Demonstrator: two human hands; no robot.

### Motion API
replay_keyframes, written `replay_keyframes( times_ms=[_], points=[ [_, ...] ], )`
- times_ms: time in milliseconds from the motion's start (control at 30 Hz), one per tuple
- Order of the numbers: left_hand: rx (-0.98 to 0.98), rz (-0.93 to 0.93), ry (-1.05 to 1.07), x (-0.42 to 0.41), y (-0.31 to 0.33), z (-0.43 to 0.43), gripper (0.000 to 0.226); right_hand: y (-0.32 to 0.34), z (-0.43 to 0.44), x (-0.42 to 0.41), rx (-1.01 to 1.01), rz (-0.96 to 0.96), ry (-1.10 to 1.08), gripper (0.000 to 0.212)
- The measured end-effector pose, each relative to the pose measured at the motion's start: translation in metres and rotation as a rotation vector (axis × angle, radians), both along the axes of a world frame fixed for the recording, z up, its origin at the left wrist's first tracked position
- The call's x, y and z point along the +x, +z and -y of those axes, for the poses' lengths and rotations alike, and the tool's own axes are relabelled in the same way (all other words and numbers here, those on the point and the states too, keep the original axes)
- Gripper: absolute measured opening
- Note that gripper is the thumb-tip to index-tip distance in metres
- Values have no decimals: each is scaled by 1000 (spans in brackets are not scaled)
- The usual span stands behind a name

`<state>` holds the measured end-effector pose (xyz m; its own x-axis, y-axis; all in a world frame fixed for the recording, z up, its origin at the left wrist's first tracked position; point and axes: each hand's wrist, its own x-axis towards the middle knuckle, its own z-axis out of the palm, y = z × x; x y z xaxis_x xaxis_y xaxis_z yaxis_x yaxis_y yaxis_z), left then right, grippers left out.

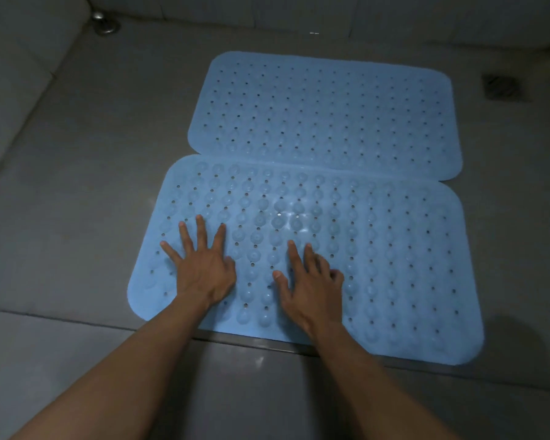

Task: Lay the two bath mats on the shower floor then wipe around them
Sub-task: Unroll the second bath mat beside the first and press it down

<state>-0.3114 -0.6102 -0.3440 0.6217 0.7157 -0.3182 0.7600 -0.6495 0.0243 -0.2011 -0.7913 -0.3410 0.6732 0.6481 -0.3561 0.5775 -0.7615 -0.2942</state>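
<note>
Two light blue rubber bath mats with rows of holes and bumps lie flat on the grey shower floor. The far mat (327, 112) sits behind the near mat (394, 265), and their long edges touch or slightly overlap. My left hand (200, 265) presses palm down on the near mat's left part, fingers spread. My right hand (308, 281) rests on the same mat near its middle, fingers apart and slightly blurred. Neither hand holds anything. The near mat's front edge lies over a low step line in the floor.
A square floor drain (502, 85) is set in the floor at the far right. A metal fitting (104, 23) stands at the far left corner by the pale tiled wall (19, 74). Bare grey floor (92, 154) surrounds the mats.
</note>
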Motion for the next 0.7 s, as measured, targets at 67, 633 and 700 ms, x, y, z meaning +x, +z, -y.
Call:
replay_keyframes(
  times_ms=[67,633,700],
  points=[
    [13,111,-93,22,-4,31,67,5,26,20,66,51,-50,68],
    [-49,133,-215,129,-32,195,62,-36,188,123,-122,173,-184,74],
    [-37,127,-209,131,-31,195,61,-37,189,123,-112,172,-175,78]
  ],
)
